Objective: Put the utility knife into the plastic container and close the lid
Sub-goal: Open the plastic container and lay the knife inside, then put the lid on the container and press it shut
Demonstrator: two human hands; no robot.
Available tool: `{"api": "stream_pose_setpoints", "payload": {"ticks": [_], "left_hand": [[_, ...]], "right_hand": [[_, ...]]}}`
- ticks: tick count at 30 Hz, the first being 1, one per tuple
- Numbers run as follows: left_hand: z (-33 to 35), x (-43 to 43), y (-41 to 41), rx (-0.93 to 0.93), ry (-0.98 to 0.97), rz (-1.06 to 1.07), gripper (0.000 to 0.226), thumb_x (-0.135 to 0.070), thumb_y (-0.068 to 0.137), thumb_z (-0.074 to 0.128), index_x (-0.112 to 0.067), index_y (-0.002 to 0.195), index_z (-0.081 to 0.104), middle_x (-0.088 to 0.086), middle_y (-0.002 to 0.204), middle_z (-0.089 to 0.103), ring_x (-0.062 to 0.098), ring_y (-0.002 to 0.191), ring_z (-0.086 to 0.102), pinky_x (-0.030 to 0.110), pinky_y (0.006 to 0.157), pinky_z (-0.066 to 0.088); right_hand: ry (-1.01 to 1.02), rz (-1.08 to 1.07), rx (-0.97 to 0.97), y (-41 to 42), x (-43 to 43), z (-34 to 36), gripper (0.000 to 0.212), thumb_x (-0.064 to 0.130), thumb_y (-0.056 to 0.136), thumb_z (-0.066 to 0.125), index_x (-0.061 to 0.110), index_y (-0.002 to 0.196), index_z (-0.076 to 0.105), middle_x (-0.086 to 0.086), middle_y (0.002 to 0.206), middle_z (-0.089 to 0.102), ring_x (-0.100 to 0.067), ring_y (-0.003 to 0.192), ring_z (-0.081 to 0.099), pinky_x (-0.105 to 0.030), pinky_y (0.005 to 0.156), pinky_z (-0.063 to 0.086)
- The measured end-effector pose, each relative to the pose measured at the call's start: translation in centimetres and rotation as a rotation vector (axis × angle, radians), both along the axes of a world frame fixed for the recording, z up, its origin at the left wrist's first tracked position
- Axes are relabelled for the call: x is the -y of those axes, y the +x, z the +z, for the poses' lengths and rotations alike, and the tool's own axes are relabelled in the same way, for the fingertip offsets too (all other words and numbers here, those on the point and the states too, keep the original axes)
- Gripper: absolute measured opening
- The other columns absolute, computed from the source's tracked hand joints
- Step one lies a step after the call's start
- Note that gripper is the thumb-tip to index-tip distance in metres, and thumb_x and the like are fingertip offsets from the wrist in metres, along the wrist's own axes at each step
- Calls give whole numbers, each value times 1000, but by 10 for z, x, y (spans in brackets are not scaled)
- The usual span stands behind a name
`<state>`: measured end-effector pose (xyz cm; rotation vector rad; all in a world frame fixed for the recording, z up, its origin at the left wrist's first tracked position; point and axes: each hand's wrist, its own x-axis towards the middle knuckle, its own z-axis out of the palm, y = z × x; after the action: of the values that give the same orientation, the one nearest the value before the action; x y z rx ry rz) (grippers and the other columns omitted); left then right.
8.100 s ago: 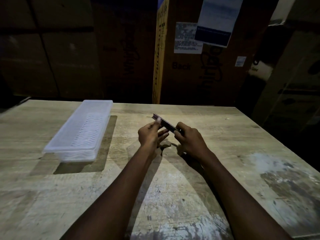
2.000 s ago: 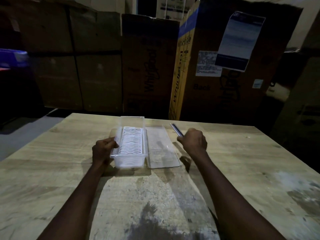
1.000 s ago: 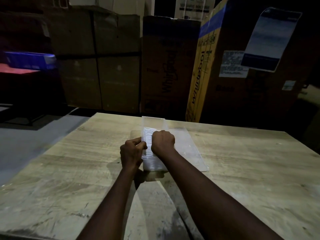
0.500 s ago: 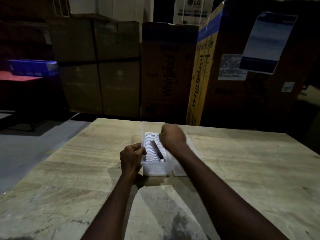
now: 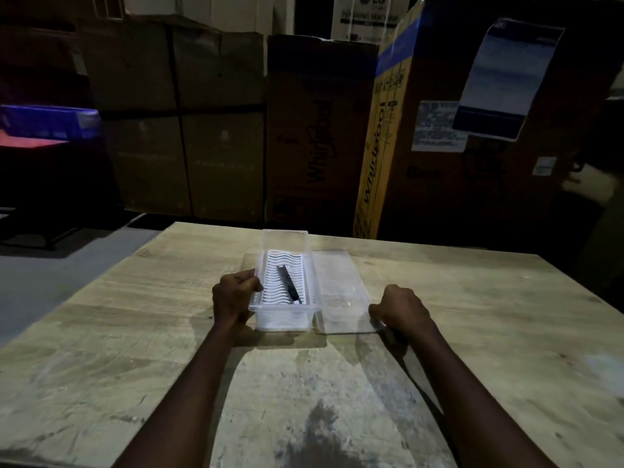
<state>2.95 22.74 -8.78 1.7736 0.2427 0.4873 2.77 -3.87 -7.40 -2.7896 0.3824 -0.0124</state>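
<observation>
Cardboard boxes [image 5: 317, 130] reading "Whirlpool" and "LG" stand behind the table [image 5: 472, 315].

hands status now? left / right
Left hand: closed on the container wall.
Right hand: closed on the near corner of the lid, which lies on the table.

Beyond the table's far edge, a dark cardboard box [image 5: 320, 130] carries "Whirlpool" running vertically. The yellow side panel [image 5: 381, 143] of the tall box to its right bears the same word. A white box [image 5: 368, 15] behind, at the top, shows "LG". The paper labels [image 5: 439, 126] are too blurred to read.
</observation>
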Motion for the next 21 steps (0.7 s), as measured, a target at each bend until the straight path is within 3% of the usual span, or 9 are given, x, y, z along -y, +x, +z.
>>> {"api": "stream_pose_setpoints", "payload": {"ticks": [7,10,14,16,18,21], "left_hand": [[1,1,-1,-3,-16,-5,47,-26,56,52,-6,91,75,19,94,75,32,87,67,39,72,45],[0,1,-1,8,-26,3,44,-25,56,53,-6,88,76,19,93,75,32,88,67,43,75,48],[1,0,-1,13,-26,-6,44,-24,56,53,-4,87,76,20,93,75,31,84,66,43,75,49],[2,0,-2,21,-8,-18,44,-25,56,52,-4,86,76,19,92,75,26,79,63,40,71,47],[3,0,-4,21,7,-24,39,-24,56,52,-6,80,76,19,86,75,27,76,63,40,69,46],[4,1,-4,7,7,-21,37,-24,55,52,-9,79,76,20,80,74,30,76,65,47,72,49]], "right_hand": [[-9,-21,114,7,-2,-3,10,21,90,55,12,91,50,-14,108,62,-33,95,60,-32,68,42],[221,-79,318,16,-2,-4,10,16,92,48,6,94,51,-19,101,62,-34,83,58,-34,66,46],[712,-155,537,23,-17,10,28,17,86,61,10,112,56,-16,100,63,-32,80,64,-46,69,59],[919,-166,591,26,-29,19,37,16,83,65,13,118,57,-12,104,62,-27,78,67,-45,66,62],[973,-132,662,32,-42,27,35,15,82,68,13,116,62,-12,104,68,-26,79,70,-45,66,62],[839,-46,804,35,-67,39,23,15,85,69,10,107,71,-9,95,74,-19,82,70,-36,74,60]]}}
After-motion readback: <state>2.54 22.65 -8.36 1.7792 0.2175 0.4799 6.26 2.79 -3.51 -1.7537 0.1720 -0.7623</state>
